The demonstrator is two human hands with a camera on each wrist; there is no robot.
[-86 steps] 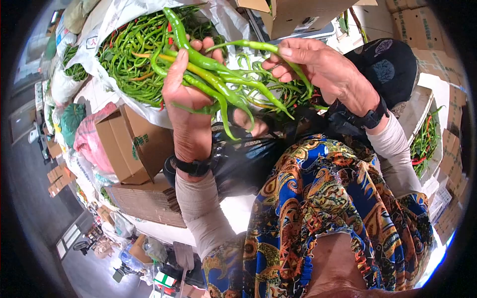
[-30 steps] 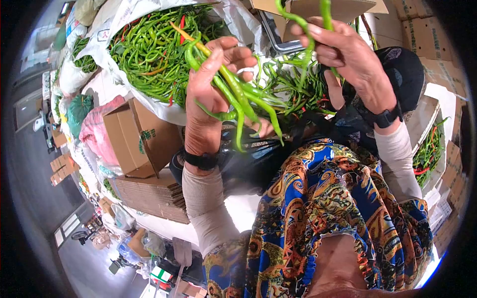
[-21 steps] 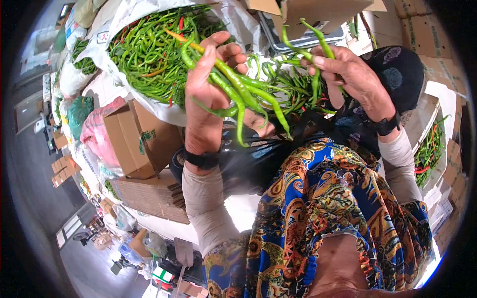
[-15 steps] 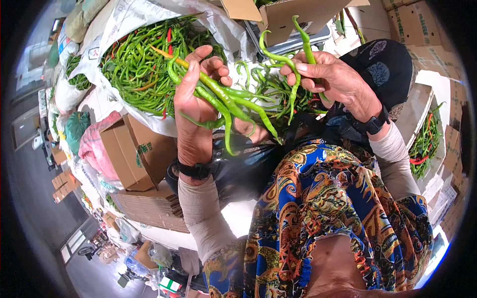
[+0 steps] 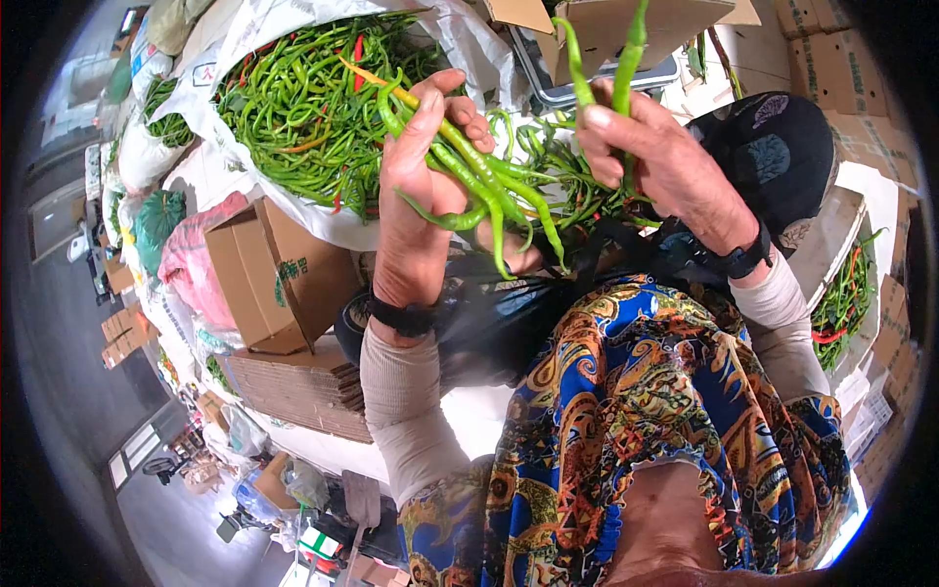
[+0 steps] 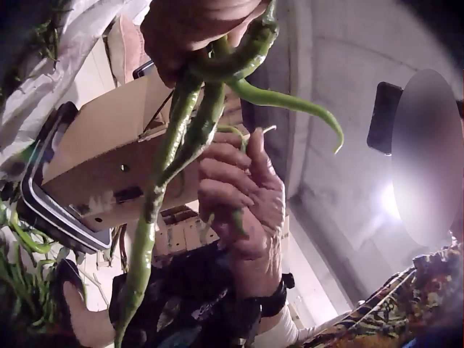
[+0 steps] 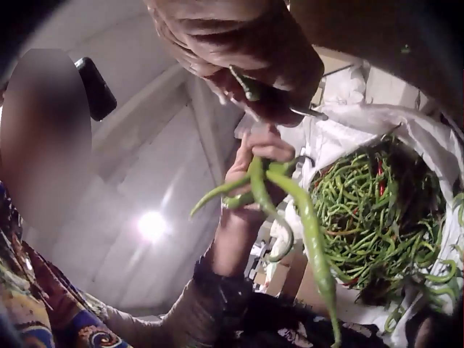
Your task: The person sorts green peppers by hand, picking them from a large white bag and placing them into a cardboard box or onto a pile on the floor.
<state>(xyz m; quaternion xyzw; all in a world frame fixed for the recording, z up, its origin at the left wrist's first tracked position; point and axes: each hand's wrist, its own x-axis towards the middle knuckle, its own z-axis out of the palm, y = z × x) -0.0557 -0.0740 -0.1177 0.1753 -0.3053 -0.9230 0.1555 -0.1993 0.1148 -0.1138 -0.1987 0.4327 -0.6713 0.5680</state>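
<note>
My left hand [image 5: 416, 196] holds a loose bunch of long green chili peppers [image 5: 479, 176] between thumb and fingers, their ends hanging toward the lap. One pepper in it has a yellow-orange end [image 5: 362, 73]. In the left wrist view, a long pepper [image 6: 145, 246] hangs lowest from the bunch. To the right, my right hand [image 5: 660, 161] grips two green chilies, a straighter one [image 5: 631, 64] and a thinner curved one [image 5: 574, 59], with ends pointing up past the thumb. Their lower parts are mostly hidden by the fingers. The two hands are apart.
A white sack [image 5: 469, 44] full of green and some red chilies [image 5: 303, 127] stands ahead on the left. Loose chilies [image 5: 562, 161] lie between the hands. Cardboard boxes stand left [image 5: 284, 269] and ahead [image 5: 636, 34]; a white crate [image 5: 831, 240] with chilies is at right.
A large green pepper at the left hand is gone from the bunch. The right hand went from one chili to two; these hung below its fingers half a second ago and now point up.
</note>
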